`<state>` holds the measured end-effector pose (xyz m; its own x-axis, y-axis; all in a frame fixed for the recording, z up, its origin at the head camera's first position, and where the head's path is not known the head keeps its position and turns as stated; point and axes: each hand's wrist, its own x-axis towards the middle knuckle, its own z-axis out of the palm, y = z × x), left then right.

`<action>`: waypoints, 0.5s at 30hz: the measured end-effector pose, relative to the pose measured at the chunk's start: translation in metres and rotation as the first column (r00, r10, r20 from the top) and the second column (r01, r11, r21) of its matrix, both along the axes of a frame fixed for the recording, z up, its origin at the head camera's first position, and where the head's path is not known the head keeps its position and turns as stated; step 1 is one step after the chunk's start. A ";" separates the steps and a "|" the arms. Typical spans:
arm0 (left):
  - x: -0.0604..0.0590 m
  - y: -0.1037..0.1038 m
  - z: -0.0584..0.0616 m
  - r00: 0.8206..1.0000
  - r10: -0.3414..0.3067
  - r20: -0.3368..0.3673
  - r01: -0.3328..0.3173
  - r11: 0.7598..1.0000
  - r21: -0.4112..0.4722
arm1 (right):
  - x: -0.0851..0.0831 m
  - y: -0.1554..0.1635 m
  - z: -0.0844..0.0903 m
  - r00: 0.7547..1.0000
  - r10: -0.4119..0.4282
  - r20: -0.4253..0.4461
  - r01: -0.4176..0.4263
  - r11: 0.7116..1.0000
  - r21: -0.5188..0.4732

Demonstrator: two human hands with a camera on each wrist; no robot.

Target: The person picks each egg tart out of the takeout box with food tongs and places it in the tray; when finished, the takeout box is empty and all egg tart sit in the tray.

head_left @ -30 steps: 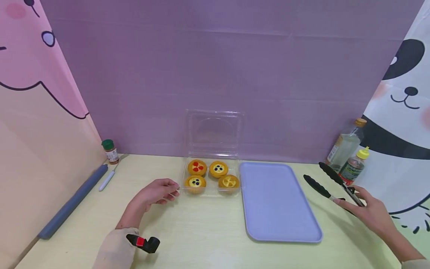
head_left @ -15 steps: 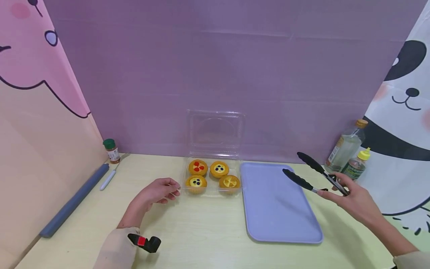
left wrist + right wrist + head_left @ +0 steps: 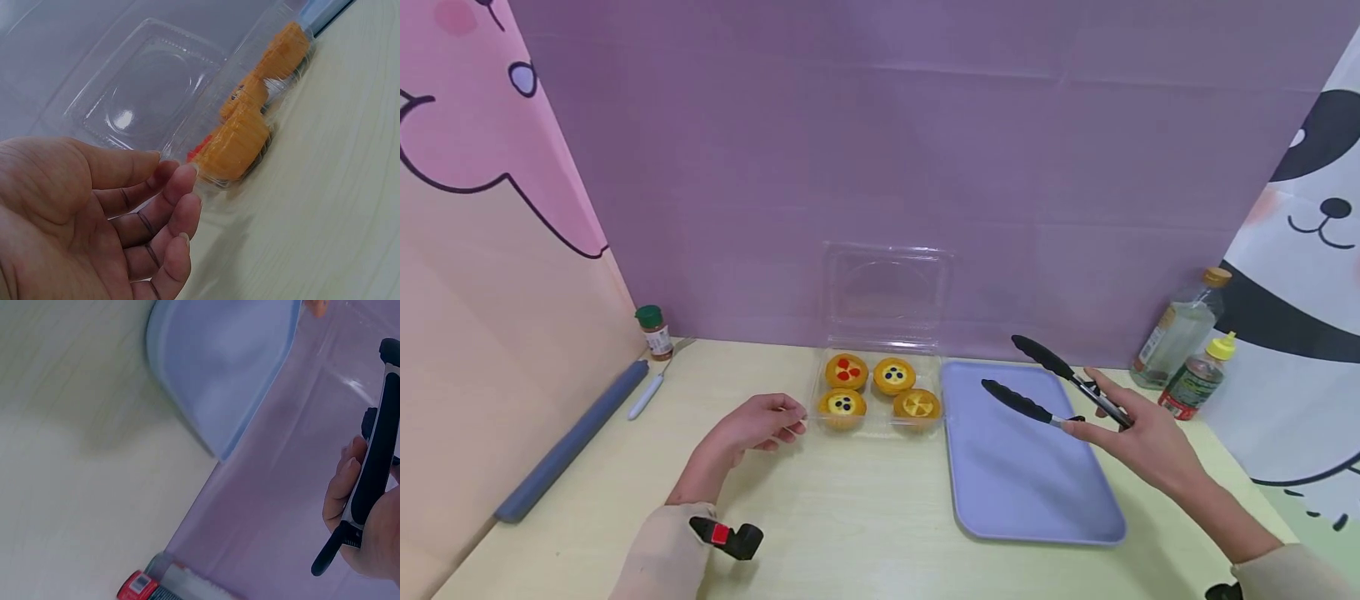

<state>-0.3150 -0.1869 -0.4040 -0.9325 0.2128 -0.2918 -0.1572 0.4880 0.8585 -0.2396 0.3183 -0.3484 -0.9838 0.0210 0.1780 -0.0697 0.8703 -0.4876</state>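
Observation:
A clear plastic clamshell box [image 3: 880, 427] stands with its lid [image 3: 889, 292] raised at the back of the table. Inside sit several egg tarts [image 3: 917, 406], topped with red pieces, dark berries or yellow slices. My left hand [image 3: 760, 425] pinches the box's left edge between thumb and fingers; the left wrist view shows the thumb [image 3: 125, 167] pressed to the plastic. Above the lavender tray [image 3: 1037, 492], my right hand [image 3: 1142, 433] holds black-and-steel tongs [image 3: 1043, 354], whose arms are spread and point left toward the box. Nothing lies between the tongs' tips.
To the right stand a glass bottle [image 3: 1176, 342] with an orange cap and a yellow-capped bottle [image 3: 1197, 379]. At left are a blue-grey roll [image 3: 576, 442], a white-handled tool [image 3: 646, 397] and a green-lidded spice jar [image 3: 655, 333]. A purple backdrop rises behind.
My right hand has carried the spread tongs leftward from near the bottles to over the tray. My left hand keeps its pinch on the box edge, and the tarts have not moved.

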 end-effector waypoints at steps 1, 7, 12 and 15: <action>0.000 0.000 0.000 1.000 0.006 0.002 -0.006 1.000 -0.001 | 0.000 -0.004 -0.002 1.000 0.011 -0.004 -0.011 1.000 0.000; -0.002 -0.002 0.000 1.000 0.006 -0.003 -0.006 1.000 -0.012 | -0.003 -0.022 -0.006 0.997 0.047 -0.053 -0.047 0.999 0.004; -0.001 -0.001 0.001 1.000 0.004 0.000 -0.004 1.000 -0.011 | -0.005 -0.032 -0.009 0.995 0.046 -0.085 -0.045 0.999 0.014; -0.001 0.000 0.000 1.000 0.002 0.003 -0.002 1.000 -0.009 | -0.007 -0.036 -0.011 0.990 0.058 -0.124 -0.056 0.998 0.025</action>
<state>-0.3160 -0.1872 -0.4044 -0.9320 0.2085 -0.2963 -0.1604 0.4958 0.8535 -0.2466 0.2821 -0.3589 -0.9532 -0.0398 0.2996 -0.1788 0.8735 -0.4529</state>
